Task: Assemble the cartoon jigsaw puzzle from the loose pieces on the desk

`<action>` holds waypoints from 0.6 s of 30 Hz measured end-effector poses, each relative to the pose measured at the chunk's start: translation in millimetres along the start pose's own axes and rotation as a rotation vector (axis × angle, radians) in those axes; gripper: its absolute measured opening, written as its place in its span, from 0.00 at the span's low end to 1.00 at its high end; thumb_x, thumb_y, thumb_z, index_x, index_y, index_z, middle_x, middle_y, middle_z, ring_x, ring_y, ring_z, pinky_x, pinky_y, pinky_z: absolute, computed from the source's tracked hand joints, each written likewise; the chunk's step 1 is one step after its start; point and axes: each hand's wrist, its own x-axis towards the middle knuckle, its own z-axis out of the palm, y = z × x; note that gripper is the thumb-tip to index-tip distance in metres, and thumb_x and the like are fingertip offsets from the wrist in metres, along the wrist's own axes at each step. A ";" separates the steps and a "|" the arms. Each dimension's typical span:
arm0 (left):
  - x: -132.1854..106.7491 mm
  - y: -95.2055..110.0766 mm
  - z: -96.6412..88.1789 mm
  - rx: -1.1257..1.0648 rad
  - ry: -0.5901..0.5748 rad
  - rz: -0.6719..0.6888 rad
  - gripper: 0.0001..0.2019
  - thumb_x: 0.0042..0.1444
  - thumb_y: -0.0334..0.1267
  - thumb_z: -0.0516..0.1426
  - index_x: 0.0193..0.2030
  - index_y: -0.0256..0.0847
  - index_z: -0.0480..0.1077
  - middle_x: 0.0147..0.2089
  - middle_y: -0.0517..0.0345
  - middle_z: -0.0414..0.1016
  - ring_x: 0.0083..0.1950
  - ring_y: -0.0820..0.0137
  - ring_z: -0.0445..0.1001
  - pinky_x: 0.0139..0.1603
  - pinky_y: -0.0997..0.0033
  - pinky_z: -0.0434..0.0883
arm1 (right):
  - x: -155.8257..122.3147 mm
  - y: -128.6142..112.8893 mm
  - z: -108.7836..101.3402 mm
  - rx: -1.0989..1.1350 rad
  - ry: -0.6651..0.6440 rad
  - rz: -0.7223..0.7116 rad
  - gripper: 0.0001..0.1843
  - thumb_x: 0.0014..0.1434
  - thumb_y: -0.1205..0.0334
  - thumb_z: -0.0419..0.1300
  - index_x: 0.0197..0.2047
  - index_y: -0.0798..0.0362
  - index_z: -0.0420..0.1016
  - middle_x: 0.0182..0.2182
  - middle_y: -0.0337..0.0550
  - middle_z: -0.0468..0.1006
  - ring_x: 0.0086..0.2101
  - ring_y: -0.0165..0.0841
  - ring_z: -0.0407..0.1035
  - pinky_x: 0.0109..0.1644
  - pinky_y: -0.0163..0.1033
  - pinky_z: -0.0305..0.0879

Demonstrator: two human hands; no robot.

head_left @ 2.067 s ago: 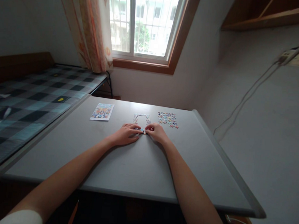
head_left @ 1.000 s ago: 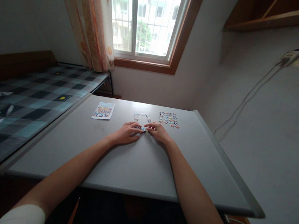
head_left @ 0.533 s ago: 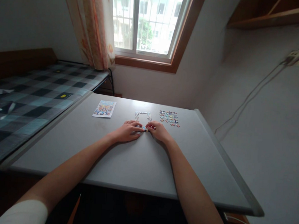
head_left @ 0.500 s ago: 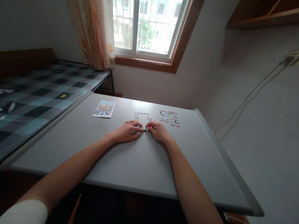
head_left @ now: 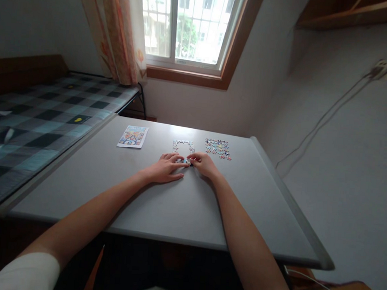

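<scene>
1. While the printed sheet lay left of the puzzle frame, the left hand rested at the frame's near-left corner, its fingers a little parted over the near edge and its thumb well clear.
2. At the frame's near-right corner, the right hand kept thumb and fingertips narrow, touching the edge; whether they gripped a piece, I couldn't tell.
3. Right of the frame lay loose pieces in rows.

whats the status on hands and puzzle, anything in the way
Left hand spread, right hand curled, hold unclear, both at near edge of puzzle. Puzzle a hollow frame. Nothing seen in the way.
</scene>
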 end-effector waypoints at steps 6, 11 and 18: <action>0.9 -2.4 -3.4 -0.022 0.038 0.012 0.22 0.61 0.51 0.53 0.62 0.56 0.65 0.63 0.53 0.63 0.64 0.56 0.58 0.64 0.51 0.55 | 3.4 -2.0 -2.0 0.137 0.130 -0.009 0.09 0.50 0.68 0.58 0.35 0.57 0.77 0.31 0.43 0.78 0.30 0.28 0.70 0.37 0.34 0.67; 1.3 -0.1 -6.6 0.013 0.100 -0.012 0.23 0.61 0.52 0.53 0.63 0.56 0.64 0.63 0.53 0.64 0.64 0.56 0.58 0.64 0.51 0.53 | 3.9 -2.7 -3.8 0.179 0.199 -0.049 0.12 0.51 0.63 0.58 0.40 0.56 0.78 0.30 0.43 0.79 0.28 0.28 0.70 0.36 0.35 0.67; 1.5 9.0 0.8 0.040 -0.010 0.050 0.29 0.59 0.59 0.51 0.66 0.58 0.58 0.66 0.56 0.61 0.67 0.52 0.53 0.66 0.48 0.44 | 5.7 -1.2 -4.4 0.189 0.304 -0.003 0.07 0.48 0.61 0.61 0.29 0.55 0.76 0.28 0.43 0.79 0.29 0.30 0.70 0.36 0.37 0.68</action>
